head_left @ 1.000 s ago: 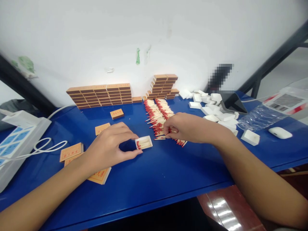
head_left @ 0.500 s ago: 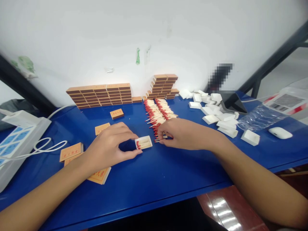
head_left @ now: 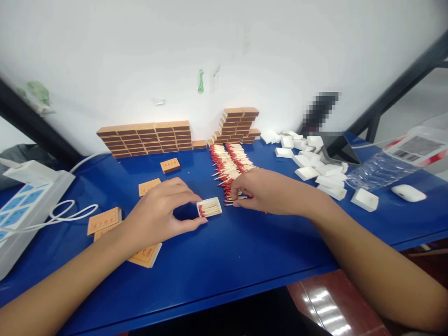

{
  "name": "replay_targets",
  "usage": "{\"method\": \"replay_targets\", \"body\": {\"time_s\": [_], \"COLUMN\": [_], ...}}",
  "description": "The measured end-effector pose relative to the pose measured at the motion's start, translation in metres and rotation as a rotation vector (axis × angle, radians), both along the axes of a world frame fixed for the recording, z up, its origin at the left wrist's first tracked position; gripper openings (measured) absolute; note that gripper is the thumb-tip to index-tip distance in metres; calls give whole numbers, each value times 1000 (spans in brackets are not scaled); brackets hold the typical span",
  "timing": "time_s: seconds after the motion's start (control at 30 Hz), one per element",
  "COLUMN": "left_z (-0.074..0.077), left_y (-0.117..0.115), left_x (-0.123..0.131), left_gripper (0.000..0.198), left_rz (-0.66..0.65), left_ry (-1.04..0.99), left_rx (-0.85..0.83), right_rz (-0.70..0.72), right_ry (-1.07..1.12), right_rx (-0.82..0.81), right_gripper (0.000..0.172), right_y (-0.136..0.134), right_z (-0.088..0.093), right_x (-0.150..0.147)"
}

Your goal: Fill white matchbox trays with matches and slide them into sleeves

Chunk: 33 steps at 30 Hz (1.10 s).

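Note:
My left hand (head_left: 166,207) pinches a small white matchbox tray (head_left: 216,213) by its two long sides, between thumb and fingers. Red-headed matches (head_left: 209,207) lie side by side in this tray. Just to its right, my right hand (head_left: 261,191) bends over the near end of a large pile of loose matches (head_left: 227,170), thumb and forefinger closed around a few match ends. The hand covers part of the pile. Orange matchbox sleeves (head_left: 105,220) lie beside and partly beneath my left forearm, and a single orange matchbox (head_left: 170,165) sits farther back.
Stacked matchboxes (head_left: 147,139) line the wall, with a second stack (head_left: 238,123) behind the matches. White trays (head_left: 306,172) are heaped on the right, near a dark device (head_left: 339,149), plastic packaging (head_left: 381,165) and a white case (head_left: 408,192). A power strip (head_left: 31,210) with cables stands left.
My right hand has shifted very slightly up at the near end of the match pile. My left hand and the tray stay in place.

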<state>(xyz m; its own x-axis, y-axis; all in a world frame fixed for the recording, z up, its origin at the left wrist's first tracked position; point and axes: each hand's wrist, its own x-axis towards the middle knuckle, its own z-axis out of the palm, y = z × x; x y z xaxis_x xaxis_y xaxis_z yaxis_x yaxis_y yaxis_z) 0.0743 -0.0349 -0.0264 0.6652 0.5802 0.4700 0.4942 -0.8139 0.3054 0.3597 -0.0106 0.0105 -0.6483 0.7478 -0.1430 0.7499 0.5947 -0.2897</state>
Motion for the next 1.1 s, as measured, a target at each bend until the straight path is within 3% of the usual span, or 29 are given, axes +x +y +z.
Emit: {"method": "replay_targets", "body": {"time_s": [0.3,0.47,0.6,0.77,0.97,1.1], "left_z": [1,2,2,0,1,1], "left_y": [0,-1,-3,-2,-2,-2], "left_x": [1,2,4,4,4,3], "left_gripper": [18,19,19,21,19,19], "left_rz": [7,12,-2,-10,2,4], "left_ry": [-1,-2,-6,-6,0,2], "left_rx": [-1,-1,-7,0,-15,-12], "right_rz": [25,9,-3,25,-59,-33], "right_ry": [11,168,277,239,112,33], "right_rx": [-46,-74,-16,80,124,49], "right_gripper": [14,15,11,10,12,12], "right_y": [-1,-6,-13,-16,-1,2], "right_z": [2,11,3,-6,12,11], "right_x": [-1,-3,-19,-30,-1,5]}}
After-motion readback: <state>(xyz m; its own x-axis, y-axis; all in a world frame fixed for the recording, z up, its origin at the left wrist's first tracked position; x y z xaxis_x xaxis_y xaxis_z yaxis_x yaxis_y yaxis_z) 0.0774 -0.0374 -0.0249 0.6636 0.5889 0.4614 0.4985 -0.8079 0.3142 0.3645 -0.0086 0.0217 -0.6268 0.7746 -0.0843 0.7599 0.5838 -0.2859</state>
